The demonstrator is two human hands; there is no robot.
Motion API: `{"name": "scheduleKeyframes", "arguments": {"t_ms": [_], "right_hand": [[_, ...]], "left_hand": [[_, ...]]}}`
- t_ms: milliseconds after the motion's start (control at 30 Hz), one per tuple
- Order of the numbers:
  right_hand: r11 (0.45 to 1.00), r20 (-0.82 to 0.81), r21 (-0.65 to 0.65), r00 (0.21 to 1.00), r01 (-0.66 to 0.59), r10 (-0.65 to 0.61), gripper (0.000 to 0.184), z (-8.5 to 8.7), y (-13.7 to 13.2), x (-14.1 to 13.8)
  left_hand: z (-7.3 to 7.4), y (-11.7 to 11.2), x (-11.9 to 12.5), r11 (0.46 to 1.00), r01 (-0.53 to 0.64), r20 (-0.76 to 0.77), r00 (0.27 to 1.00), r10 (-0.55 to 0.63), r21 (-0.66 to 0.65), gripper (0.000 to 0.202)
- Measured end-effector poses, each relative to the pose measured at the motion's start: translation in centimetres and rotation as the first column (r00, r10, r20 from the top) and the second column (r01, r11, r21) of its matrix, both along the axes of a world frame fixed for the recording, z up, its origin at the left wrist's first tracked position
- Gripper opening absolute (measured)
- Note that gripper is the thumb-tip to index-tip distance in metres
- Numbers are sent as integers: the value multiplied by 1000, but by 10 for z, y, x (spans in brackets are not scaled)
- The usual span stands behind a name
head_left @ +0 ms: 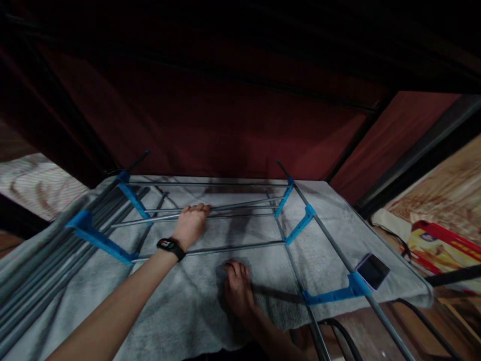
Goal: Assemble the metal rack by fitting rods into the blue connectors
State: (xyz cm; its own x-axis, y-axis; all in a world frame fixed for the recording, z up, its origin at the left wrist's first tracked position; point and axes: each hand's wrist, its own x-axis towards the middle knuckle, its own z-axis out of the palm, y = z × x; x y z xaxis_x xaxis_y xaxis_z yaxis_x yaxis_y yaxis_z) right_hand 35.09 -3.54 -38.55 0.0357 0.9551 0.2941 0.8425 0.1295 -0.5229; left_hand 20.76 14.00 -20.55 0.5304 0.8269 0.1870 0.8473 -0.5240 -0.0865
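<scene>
A grey towel (188, 301) lies spread over a drying rack of grey metal rods (210, 249) and blue plastic brackets (99, 238). My left hand (191, 224), with a black watch (171, 247) on its wrist, reaches across the rack and curls its fingers over a thin rod near the middle. My right hand (237, 291) rests palm down on the towel nearer to me, fingers slightly bent and pressed into the cloth. The light is dim.
A dark phone (373, 271) lies on the towel's right edge beside a blue bracket. Dark red panels (225, 115) stand behind the rack. A red and yellow package (439, 245) sits on the patterned floor at right. Striped cloth (33, 183) shows at left.
</scene>
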Motion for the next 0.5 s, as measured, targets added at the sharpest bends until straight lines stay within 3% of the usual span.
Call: {"name": "scheduleKeyframes", "arguments": {"t_ms": [233, 500], "right_hand": [[996, -5, 76, 999, -47, 48, 45, -4, -3, 4], [989, 32, 130, 997, -69, 65, 42, -11, -6, 5]], "left_hand": [[-5, 8, 9, 999, -39, -61, 997, 40, 23, 32], [-1, 29, 11, 999, -14, -43, 999, 16, 46, 29]]}}
